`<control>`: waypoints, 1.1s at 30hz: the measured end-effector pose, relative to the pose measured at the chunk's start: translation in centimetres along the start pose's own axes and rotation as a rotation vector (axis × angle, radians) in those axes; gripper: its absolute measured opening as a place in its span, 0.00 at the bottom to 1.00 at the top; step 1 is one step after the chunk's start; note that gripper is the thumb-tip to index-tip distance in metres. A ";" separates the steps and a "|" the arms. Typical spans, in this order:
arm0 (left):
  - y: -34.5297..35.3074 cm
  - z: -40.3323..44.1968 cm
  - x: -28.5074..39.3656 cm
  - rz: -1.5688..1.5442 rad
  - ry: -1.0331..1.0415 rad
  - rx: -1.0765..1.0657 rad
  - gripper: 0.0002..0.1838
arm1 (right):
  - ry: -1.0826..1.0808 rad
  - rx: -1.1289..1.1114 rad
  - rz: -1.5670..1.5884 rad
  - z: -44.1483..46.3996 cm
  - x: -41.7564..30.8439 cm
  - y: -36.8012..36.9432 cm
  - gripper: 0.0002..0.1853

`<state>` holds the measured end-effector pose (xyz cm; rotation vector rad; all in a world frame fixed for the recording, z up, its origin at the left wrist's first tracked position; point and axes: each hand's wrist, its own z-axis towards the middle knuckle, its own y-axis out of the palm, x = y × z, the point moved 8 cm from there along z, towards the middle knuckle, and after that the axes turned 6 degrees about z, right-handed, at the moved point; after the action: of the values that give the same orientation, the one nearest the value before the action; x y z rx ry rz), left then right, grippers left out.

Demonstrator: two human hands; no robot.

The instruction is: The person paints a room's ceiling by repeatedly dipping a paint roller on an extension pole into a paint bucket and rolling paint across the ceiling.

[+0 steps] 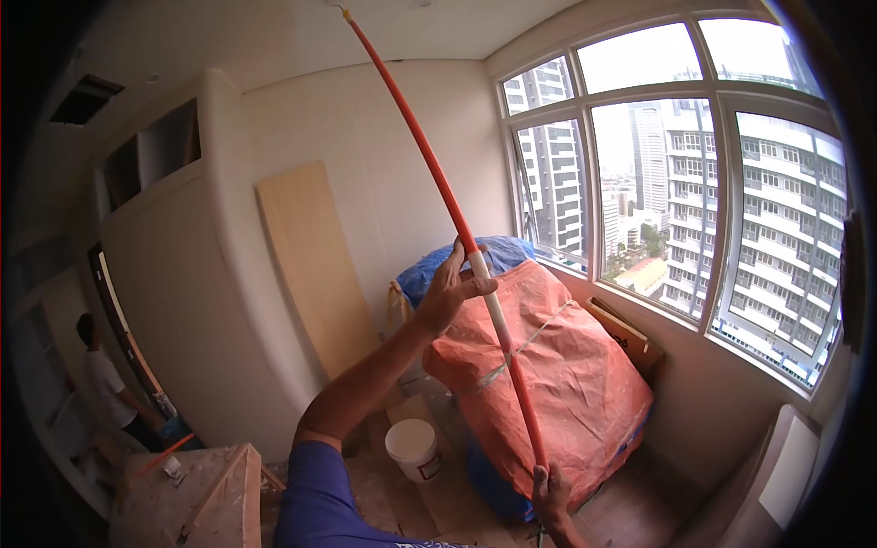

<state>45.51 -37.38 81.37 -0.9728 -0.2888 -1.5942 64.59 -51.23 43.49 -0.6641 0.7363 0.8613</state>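
A long red extension pole with a white middle section slants up to the ceiling. It has a yellow tip, where a thin wire frame shows at the ceiling; whatever it carries is cut off by the frame's top edge. My left hand is closed around the pole near the white section, thumb across it. Lower down, my right hand grips the pole's bottom end. Behind the pole stands a bulky pile under an orange tarp, tied with a cord.
A white bucket stands on the floor below my left arm. A wooden board leans on the wall. Blue sheeting lies behind the tarp. Windows line the right. Another person stands far left, near a dusty wooden box.
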 end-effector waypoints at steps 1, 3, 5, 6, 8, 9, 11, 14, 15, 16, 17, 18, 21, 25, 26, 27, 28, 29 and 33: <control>-0.4 0.2 -0.2 0.008 0.006 0.011 0.54 | -0.005 -0.013 -0.030 0.4 -0.4 0.4 0.18; -1.6 0.6 -0.8 -0.030 -0.005 0.055 0.54 | -0.018 -0.028 -0.089 1.2 -0.8 1.1 0.18; -1.8 1.0 -1.0 -0.050 0.000 0.053 0.54 | -0.014 -0.022 -0.091 1.0 -0.3 1.2 0.17; -1.4 0.7 -1.2 -0.049 0.011 0.032 0.55 | -0.015 -0.015 -0.092 0.8 0.0 1.1 0.17; -0.1 -0.4 -1.3 -0.075 -0.004 -0.024 0.56 | -0.051 0.004 -0.039 -0.3 0.9 0.6 0.17; 1.0 -1.3 -1.2 -0.102 -0.029 -0.060 0.58 | -0.066 0.018 -0.033 -1.4 2.4 0.3 0.16; 3.2 -3.0 -1.3 -0.144 -0.034 -0.136 0.60 | -0.067 0.047 -0.062 -4.5 6.5 -0.1 0.18; 7.0 -6.1 -0.2 -0.299 -0.011 -0.287 0.63 | -0.020 0.045 -0.102 -8.9 12.7 -1.1 0.25; 8.3 -7.2 0.8 -0.290 -0.048 -0.344 0.64 | -0.004 0.012 -0.067 -9.9 13.3 -1.9 0.26; 9.6 -8.4 1.8 -0.281 -0.085 -0.399 0.66 | 0.014 -0.021 -0.033 -11.0 13.6 -2.8 0.27; 10.5 -9.2 0.3 -0.219 -0.007 -0.442 0.66 | 0.034 -0.031 -0.027 -12.3 13.9 -3.7 0.27; 11.4 -9.8 -1.2 -0.155 0.071 -0.485 0.67 | 0.051 -0.031 -0.034 -13.0 13.9 -4.5 0.27; 14.0 -12.2 1.5 -0.108 0.078 -0.557 0.71 | 0.078 -0.016 -0.046 -14.4 13.5 -6.3 0.26; 16.1 -14.5 1.3 -0.171 0.111 -0.600 0.68 | 0.101 0.016 -0.066 -15.8 13.3 -7.9 0.26; 16.4 -14.9 1.5 -0.191 0.100 -0.612 0.68 | 0.109 0.021 -0.069 -16.0 13.3 -8.2 0.25; 16.5 -15.2 1.7 -0.245 0.086 -0.561 0.64 | 0.114 0.024 -0.071 -16.3 13.3 -8.4 0.25; 16.7 -15.4 1.1 -0.341 0.022 -0.556 0.60 | 0.119 0.029 -0.072 -16.6 13.3 -8.5 0.25; 16.9 -15.4 0.3 -0.435 -0.041 -0.549 0.57 | 0.124 0.031 -0.073 -16.7 13.4 -8.7 0.25; 16.3 -14.8 0.8 -0.571 -0.111 -0.406 0.46 | 0.147 0.036 -0.072 -17.7 13.6 -9.3 0.24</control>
<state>54.00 -52.33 67.55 -1.3765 -0.3471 -2.1756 73.25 -63.56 24.56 -0.7233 0.8525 0.7374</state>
